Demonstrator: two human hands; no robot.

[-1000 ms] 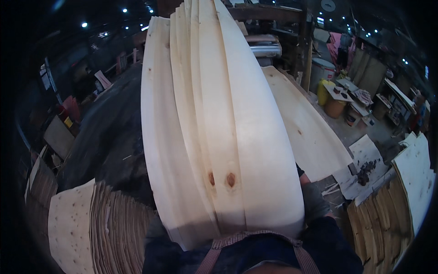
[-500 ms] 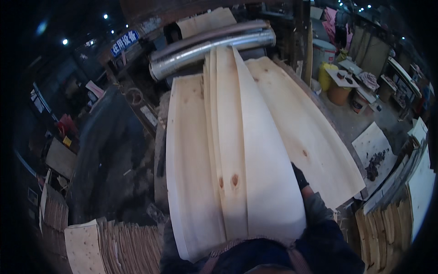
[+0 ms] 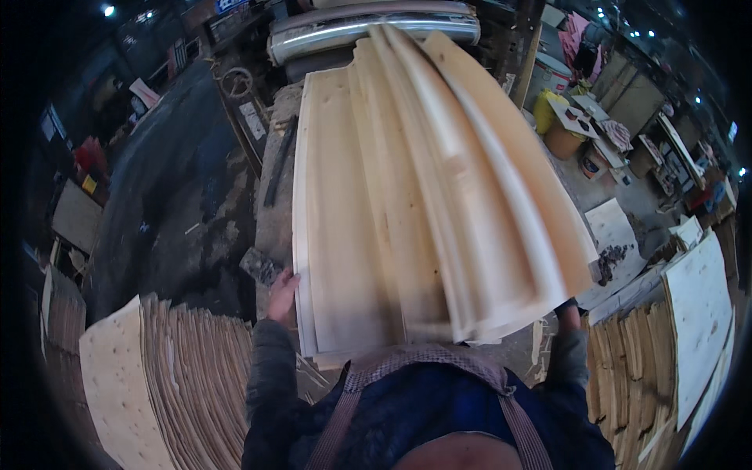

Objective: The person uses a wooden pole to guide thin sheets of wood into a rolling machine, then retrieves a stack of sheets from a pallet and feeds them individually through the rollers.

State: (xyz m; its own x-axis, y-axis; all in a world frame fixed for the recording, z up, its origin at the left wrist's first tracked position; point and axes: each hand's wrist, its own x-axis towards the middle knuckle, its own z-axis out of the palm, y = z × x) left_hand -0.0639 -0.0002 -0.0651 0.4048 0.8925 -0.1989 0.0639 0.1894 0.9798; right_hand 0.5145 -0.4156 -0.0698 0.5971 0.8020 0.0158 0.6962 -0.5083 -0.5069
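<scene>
Several long, pale wood veneer sheets (image 3: 337, 235) lie stacked in front of me, stretching towards the silver rollers. The loose sheets on the right side are raised in curved folds and smeared by motion. At the near left edge of the stack, my left hand (image 3: 283, 296) is bare and closed on the sheet edges. My right hand (image 3: 570, 315), partly in a dark glove, is at the near right corner of the raised veneer. Its fingers are mostly hidden by the sheet, and it appears to grip that corner.
Metal rollers (image 3: 376, 35) span the far end. Upright veneer bundles stand at near left (image 3: 196, 384) and near right (image 3: 634, 368). A handwheel (image 3: 236, 81) is beyond the stack's left side. Buckets, including a brown bucket (image 3: 562, 143), stand at far right.
The folded veneer has shifted and spread to the right, away from the rollers. My left hand has come into view at the left edge; my right hand has moved to the near right corner.
</scene>
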